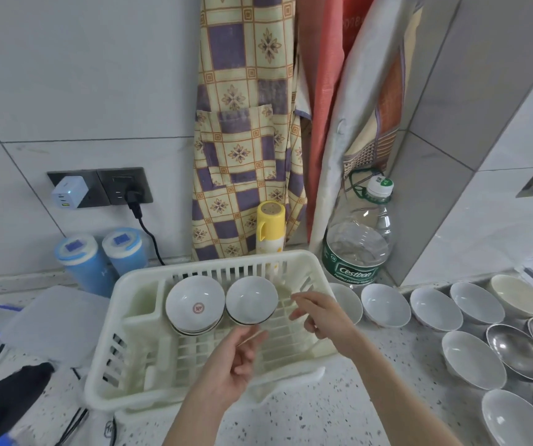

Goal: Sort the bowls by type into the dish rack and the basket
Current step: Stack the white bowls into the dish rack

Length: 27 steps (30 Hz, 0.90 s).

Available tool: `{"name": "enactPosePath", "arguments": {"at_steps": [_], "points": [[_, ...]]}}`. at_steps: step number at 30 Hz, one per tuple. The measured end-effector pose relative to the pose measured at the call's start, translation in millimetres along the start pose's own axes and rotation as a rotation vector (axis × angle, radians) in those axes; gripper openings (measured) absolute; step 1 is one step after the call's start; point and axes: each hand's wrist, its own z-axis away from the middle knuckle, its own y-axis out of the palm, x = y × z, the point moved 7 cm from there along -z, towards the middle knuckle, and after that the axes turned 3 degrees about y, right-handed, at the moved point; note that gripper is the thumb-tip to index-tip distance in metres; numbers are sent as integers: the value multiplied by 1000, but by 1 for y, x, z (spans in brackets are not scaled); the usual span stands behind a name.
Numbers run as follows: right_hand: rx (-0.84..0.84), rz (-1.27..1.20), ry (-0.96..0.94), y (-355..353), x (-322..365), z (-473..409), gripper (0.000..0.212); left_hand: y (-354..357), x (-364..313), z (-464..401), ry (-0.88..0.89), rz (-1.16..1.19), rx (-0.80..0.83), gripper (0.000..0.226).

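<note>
A white plastic dish rack (136, 391) stands on the counter in front of me. Two stacks of white bowls lean upright in it: one with a red emblem (195, 304) and a plain one (251, 300) to its right. My left hand (238, 365) hovers over the rack just below the plain bowl, fingers relaxed and holding nothing. My right hand (321, 313) hangs over the rack's right side, fingers loosely spread, also holding nothing. Several white bowls (385, 304) and steel bowls (517, 350) sit on the counter to the right. No basket is in view.
A large water bottle (357, 239) and a yellow bottle (270, 226) stand behind the rack. Two blue containers (86, 262) sit at the back left beside a translucent lid (49, 323). A black cloth (4, 400) and cables lie at the left front.
</note>
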Motion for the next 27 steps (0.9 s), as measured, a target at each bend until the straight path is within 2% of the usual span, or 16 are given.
{"name": "enactPosePath", "arguments": {"at_steps": [3,6,9,12,15,17,20,24,27], "points": [[-24,-96,-58,-29,-3,22,17,29,15,18,18,-18,50,32],[-106,-224,-70,-73,-23,43,18,63,44,28,9,-82,109,24],[-239,-344,11,-121,-60,57,14,100,86,22,-56,-183,125,18],[-285,-386,167,-157,-103,61,13,137,134,5,-135,-292,139,16],[-288,-416,316,-178,-138,56,15,157,167,-22,-104,-464,65,18],[-276,-460,365,-187,-153,48,15,163,179,-41,-73,-496,-8,21],[-253,-494,420,-196,-165,33,15,163,184,-69,-22,-403,-135,26],[-221,-487,450,-202,-165,13,16,158,175,-101,77,-301,-321,47],[-192,-468,452,-201,-160,0,18,155,165,-119,129,-224,-402,45]]}}
